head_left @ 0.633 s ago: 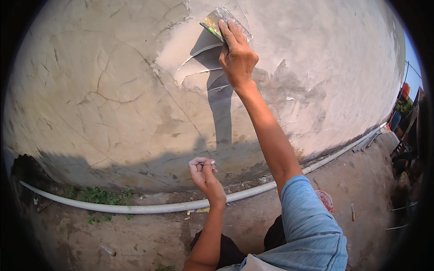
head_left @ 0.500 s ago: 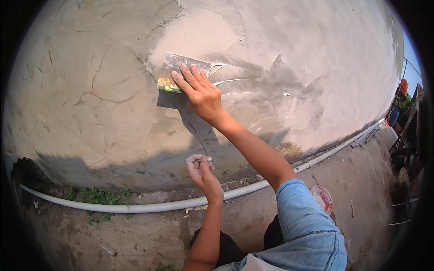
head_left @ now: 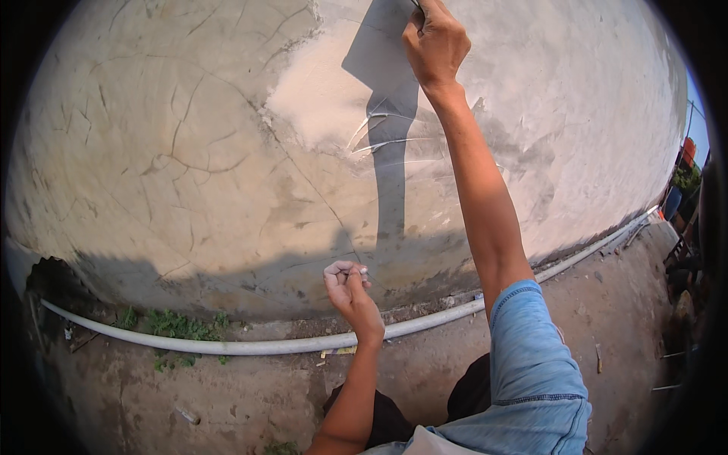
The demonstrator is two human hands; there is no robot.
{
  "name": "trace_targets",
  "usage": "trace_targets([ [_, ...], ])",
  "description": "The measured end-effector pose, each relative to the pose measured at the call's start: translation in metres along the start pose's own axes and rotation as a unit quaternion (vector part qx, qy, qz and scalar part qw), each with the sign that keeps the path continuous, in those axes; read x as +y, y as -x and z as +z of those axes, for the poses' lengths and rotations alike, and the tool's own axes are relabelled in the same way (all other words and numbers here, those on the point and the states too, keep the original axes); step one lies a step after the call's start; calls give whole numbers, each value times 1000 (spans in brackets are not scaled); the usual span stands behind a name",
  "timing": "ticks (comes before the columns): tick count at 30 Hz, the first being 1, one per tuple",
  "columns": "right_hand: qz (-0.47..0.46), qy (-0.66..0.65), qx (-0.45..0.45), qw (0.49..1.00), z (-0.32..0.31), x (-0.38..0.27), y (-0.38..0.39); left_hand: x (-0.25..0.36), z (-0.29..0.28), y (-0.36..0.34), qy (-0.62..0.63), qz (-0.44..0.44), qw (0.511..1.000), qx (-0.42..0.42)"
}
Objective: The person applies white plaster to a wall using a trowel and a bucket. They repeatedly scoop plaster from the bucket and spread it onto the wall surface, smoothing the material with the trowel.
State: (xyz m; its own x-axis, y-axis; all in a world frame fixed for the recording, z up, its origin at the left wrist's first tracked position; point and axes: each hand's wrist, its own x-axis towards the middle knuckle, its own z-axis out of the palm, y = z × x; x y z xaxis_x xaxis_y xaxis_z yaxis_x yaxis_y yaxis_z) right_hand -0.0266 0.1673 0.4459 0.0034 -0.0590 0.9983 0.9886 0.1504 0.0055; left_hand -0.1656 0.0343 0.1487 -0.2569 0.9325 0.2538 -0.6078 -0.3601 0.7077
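Observation:
My right hand (head_left: 437,47) is raised to the top edge of the view, closed on a plastering blade (head_left: 416,4). Only a dark sliver of the blade shows; the rest lies outside the picture. Its square shadow, joined to my arm's, falls across the cracked grey wall (head_left: 212,152). Beside that shadow spreads a pale, fresh patch of filler (head_left: 311,98), with raised wet ridges (head_left: 369,121) along its lower right. My left hand (head_left: 353,294) stays low in front of the wall, its whitish, dusty fingers curled in. Whatever they may hold cannot be made out.
A white pipe (head_left: 265,347) runs along the foot of the wall. Green weeds (head_left: 182,324) grow near it on the left. Dirt ground (head_left: 250,394) lies below, with a small stick-like piece (head_left: 598,358) on the right. Dark clutter (head_left: 686,280) lines the far right.
My right hand has lifted the blade from the middle of the patch up and right to the top edge. Ridges of filler show where it was. My left hand has barely moved.

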Motion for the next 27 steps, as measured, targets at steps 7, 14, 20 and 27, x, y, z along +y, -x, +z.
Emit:
trace_targets([
  [7, -202, -21, -10, 979, 59, -111, 115, -10, 4, 1, -2, -17, 1000, -8],
  [14, -124, -181, -8, 976, -3, -85, 51, 10, -6, -4, -12, 6, 1000, 1],
  [20, 46, -10, -4, 999, -21, 5, 6, -3, -1, -1, 23, -35, 999, -8],
  [27, -198, -37, -145, 969, 0, -57, 177, 6, -6, -7, 28, -7, 999, 17],
])
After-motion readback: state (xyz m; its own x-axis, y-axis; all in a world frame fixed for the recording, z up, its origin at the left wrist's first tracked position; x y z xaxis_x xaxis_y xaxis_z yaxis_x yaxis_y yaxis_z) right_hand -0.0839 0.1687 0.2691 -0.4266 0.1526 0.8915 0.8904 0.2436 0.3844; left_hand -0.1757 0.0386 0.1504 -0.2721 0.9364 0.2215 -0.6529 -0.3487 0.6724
